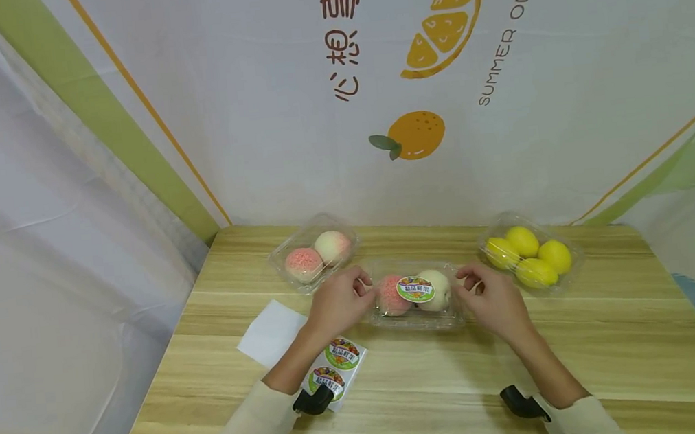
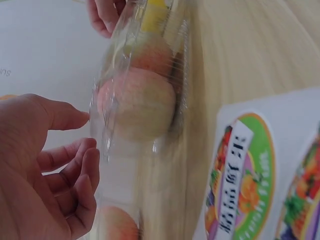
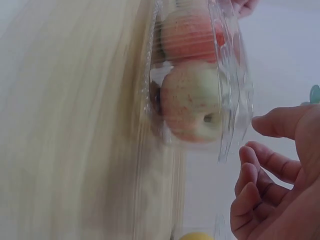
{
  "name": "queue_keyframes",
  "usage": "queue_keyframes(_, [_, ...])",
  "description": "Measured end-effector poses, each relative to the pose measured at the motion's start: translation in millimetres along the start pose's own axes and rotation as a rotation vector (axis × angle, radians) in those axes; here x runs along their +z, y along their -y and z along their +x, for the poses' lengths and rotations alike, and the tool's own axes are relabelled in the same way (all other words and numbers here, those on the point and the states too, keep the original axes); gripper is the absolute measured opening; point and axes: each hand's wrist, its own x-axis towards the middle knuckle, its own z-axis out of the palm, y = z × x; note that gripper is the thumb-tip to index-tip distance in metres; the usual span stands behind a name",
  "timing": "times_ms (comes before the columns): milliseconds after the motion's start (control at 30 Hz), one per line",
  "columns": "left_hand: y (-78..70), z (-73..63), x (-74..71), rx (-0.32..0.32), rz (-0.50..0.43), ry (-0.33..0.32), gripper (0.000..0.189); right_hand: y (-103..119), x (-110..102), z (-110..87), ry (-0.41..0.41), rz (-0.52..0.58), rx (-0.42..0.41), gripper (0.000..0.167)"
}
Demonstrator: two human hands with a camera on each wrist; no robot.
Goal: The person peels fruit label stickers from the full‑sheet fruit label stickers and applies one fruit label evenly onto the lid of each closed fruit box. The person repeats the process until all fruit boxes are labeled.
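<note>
A clear plastic fruit box (image 1: pixel 419 322) stands in the middle of the table with two pink and cream peaches (image 1: pixel 394 295) inside. An oval fruit sticker (image 1: pixel 416 289) lies on its lid. My left hand (image 1: pixel 341 301) is at the box's left end, its thumb tip by the lid edge and its other fingers loosely bent. At the opposite end is my right hand (image 1: pixel 495 300), posed much the same. Both wrist views show a gap between thumb and fingers of the left hand (image 2: pixel 50 165) and the right hand (image 3: pixel 280 170); whether the thumbs touch the plastic is unclear.
Another clear box with two peaches (image 1: pixel 304 265) sits at the back left. Several lemons (image 1: pixel 536 273) fill a box at the back right. A sticker sheet (image 1: pixel 350 379) and a white paper piece (image 1: pixel 271 334) lie near my left forearm. A printed curtain (image 1: pixel 292 146) hangs behind the table.
</note>
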Motion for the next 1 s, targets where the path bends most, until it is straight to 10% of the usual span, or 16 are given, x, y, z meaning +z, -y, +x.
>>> queue_keyframes(1000, [11.8, -36.6, -2.8, 0.023, -0.093, 0.103, 0.031, -12.5, -9.4, -41.9, 0.080, -0.012, -0.099, 0.024])
